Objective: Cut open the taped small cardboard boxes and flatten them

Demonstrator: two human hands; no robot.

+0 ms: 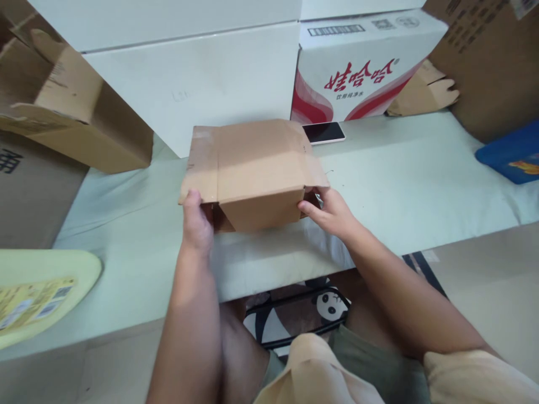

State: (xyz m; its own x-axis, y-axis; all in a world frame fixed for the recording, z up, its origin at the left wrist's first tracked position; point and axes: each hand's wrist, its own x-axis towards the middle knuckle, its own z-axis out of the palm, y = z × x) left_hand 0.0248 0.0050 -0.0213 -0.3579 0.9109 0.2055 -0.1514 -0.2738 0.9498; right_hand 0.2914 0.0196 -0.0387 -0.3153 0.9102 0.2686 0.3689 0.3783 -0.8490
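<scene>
A brown cardboard box [261, 160] is held between my two hands, over the front part of a pale green cloth-covered surface [391, 185]. Its end flaps stick out to the left and right, and dark gaps show beneath them. My left hand [197, 224] grips the box's near left corner, thumb on top of the flap and fingers hidden underneath. At the near right corner my right hand [330, 210] is closed on the box, its thumb against the front panel and its other fingers mostly hidden.
Large white cartons [202, 84] and a red-and-white carton [362, 73] stand behind. A phone [324, 132] lies by the box's far right. An open cardboard box [84, 112] is at left, a pale green labelled object [54, 269] near left, a blue package [511, 154] at right.
</scene>
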